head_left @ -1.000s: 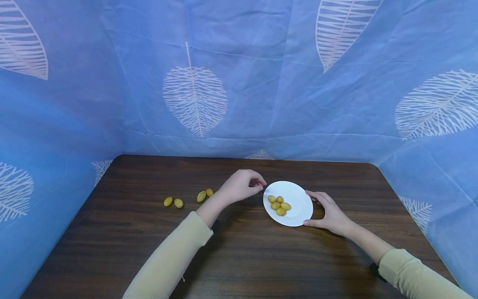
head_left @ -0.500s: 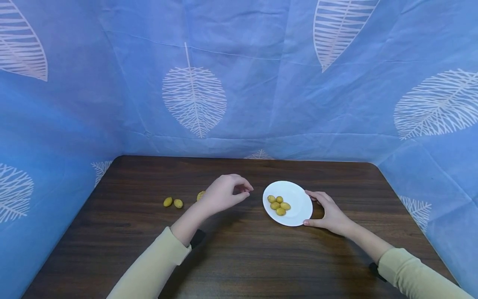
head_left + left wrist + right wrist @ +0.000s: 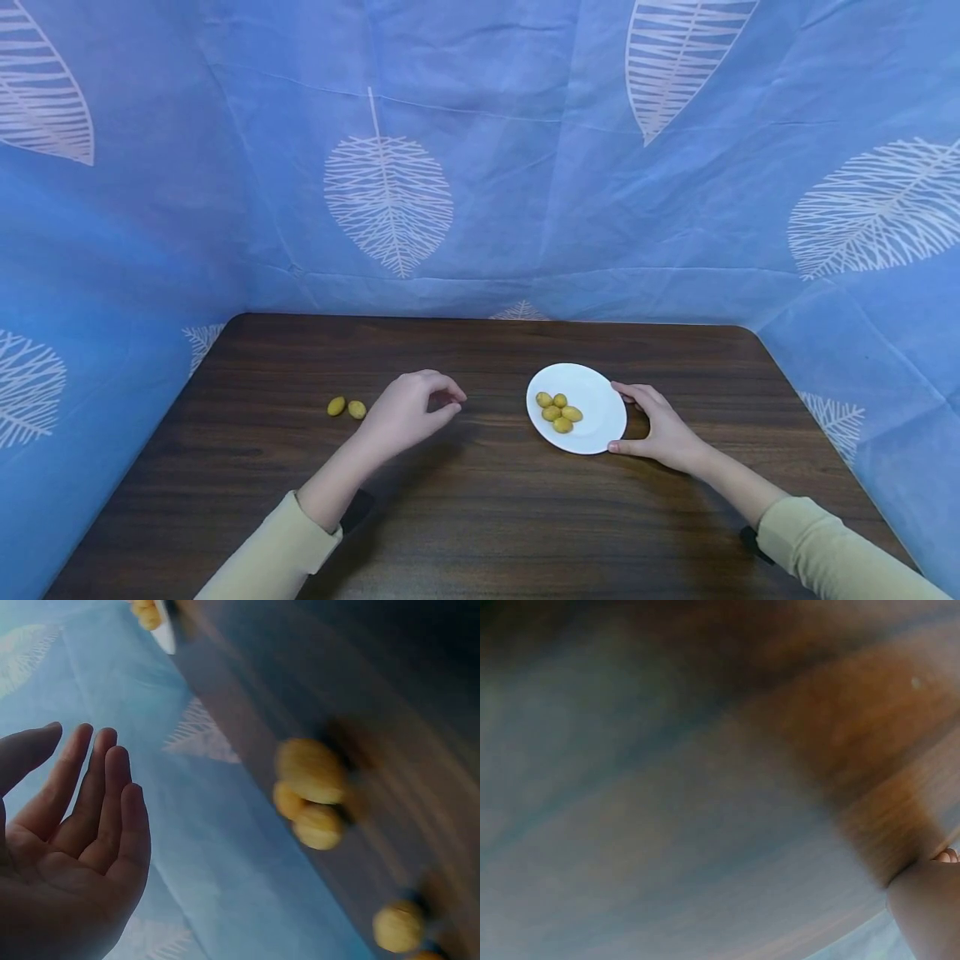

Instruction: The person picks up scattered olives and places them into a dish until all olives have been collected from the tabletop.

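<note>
My left hand [image 3: 411, 410] hovers over the table left of the middle, fingers loosely bent. In the left wrist view its palm and fingers [image 3: 94, 795] hold nothing. A cluster of small yellow oval fruits [image 3: 319, 826] lies on the table there, hidden behind the hand in the head view. Two more such fruits [image 3: 347, 407] show left of the hand. My right hand [image 3: 663, 432] grips the right rim of a white plate [image 3: 602, 404] between thumb and fingers. Several yellow fruits [image 3: 559, 412] rest on the plate's left half. The right wrist view shows only part of the hand [image 3: 934, 907].
The dark wooden table [image 3: 480, 517] has rounded far corners. Blue cloth [image 3: 525, 167] with white leaf prints hangs behind it and at both sides.
My left hand has moved left, away from the plate and toward the fruits on the table, covering some of them. The right hand stays on the plate's rim.
</note>
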Available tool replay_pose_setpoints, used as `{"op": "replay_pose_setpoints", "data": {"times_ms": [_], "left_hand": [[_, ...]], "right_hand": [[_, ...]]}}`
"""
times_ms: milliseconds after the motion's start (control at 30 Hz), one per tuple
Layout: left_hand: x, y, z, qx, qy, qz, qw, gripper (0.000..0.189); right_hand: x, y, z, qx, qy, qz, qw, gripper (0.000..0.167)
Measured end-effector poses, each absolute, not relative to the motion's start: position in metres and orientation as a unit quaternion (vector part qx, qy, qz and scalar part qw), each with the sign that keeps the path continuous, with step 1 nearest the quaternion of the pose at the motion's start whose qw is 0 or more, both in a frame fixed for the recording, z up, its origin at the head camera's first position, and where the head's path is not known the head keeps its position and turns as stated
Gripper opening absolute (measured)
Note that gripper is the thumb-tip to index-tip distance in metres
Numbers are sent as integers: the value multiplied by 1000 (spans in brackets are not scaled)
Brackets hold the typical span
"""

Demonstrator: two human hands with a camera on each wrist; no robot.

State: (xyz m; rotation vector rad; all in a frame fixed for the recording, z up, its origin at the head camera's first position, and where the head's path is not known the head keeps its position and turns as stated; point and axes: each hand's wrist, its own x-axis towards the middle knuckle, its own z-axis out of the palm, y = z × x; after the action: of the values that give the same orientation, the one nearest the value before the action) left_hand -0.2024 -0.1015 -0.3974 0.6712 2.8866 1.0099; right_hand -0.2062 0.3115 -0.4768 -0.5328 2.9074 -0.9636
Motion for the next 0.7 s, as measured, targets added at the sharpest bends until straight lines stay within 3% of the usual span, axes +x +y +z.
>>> {"op": "replay_pose_setpoints", "data": {"times_ms": [700], "left_hand": [[-208,-147,-433,155,941,300,38,13]], "right_hand": [[-207,312,-478,-172,935,-309,16,97]]}}
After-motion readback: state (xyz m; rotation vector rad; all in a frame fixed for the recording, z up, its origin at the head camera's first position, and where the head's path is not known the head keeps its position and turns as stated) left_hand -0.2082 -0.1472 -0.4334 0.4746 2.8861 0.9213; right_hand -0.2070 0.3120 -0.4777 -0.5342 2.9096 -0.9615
